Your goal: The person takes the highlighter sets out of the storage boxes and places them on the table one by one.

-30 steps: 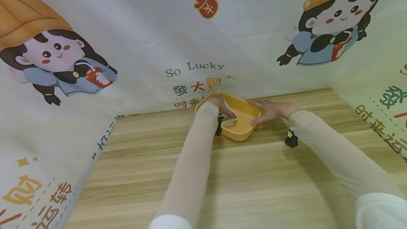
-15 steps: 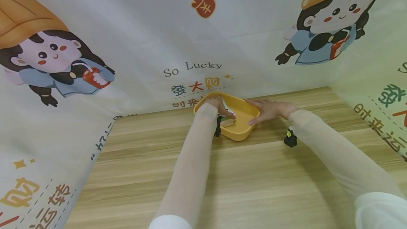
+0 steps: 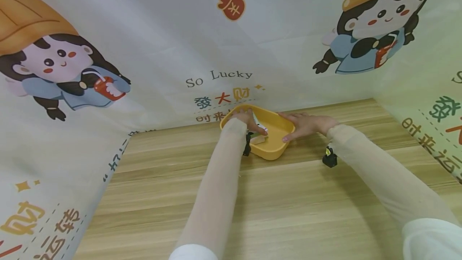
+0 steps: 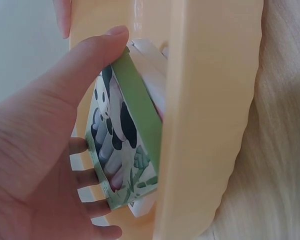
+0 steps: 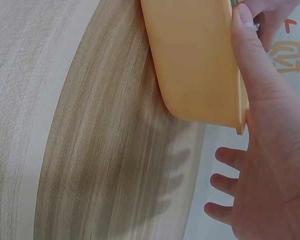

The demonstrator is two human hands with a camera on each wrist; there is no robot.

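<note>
A yellow basket (image 3: 270,155) stands on the wooden surface against the back wall. Inside it, my left hand (image 3: 245,118) pinches a green box with a panda picture (image 4: 117,135), thumb on its upper edge and fingertips along its far side in the left wrist view. The box is tilted and leans beside white items (image 4: 152,67), partly hidden by the basket's wall. My right hand (image 3: 308,125) holds the basket's right end, the thumb lying along the rim in the right wrist view and several fingers extended outside it.
The printed cloth wall (image 3: 288,51) rises directly behind the basket, with more cloth at the left and right sides. Wooden tabletop (image 3: 162,196) extends in front. A small black device (image 3: 330,157) hangs below the right wrist, and another (image 3: 247,145) sits at the left wrist.
The head view has shifted slightly since the earliest frame. Both hands and the basket stay in nearly the same place.
</note>
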